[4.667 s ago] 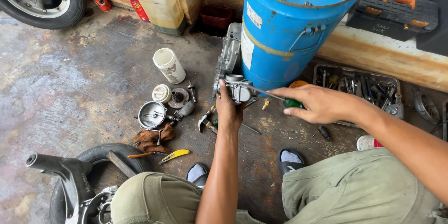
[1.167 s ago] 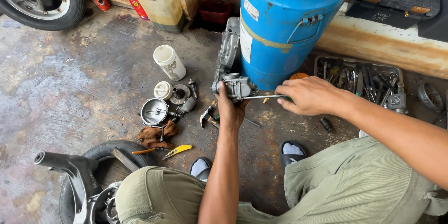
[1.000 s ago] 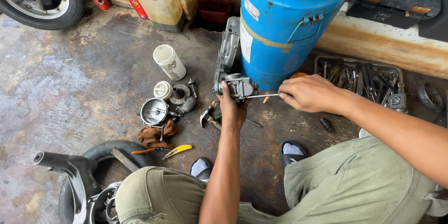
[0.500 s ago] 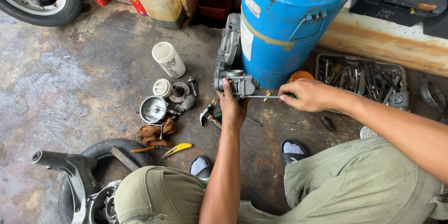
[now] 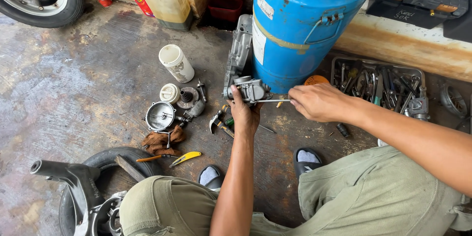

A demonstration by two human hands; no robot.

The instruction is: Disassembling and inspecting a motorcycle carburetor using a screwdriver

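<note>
Carburetor (image 5: pixel 250 90) sits gripped in your left hand (image 5: pixel 244 114), above the floor beside the blue drum (image 5: pixel 305 24). Your right hand (image 5: pixel 317 102) pinches a screwdriver (image 5: pixel 273 100) — its shaft lies level, tip pointing left into the carburetor. White rectangular labels sit on the drum's side. Tool tray (image 5: pixel 378 82) right; white bottle (image 5: pixel 175 63) and round metal cover (image 5: pixel 160 116) left.

Soft, even daylight fills the scene, bright enough to read every surface. The wet-looking concrete floor (image 5: pixel 73 83) shows a pale sheen toward nine o'clock. Shadows are weak and diffuse, darkest under the blue drum (image 5: pixel 305 24) near twelve o'clock. Focus is sharp at the centre; wide-angle stretch bends shapes toward the frame's corners, at five and seven o'clock.
</note>
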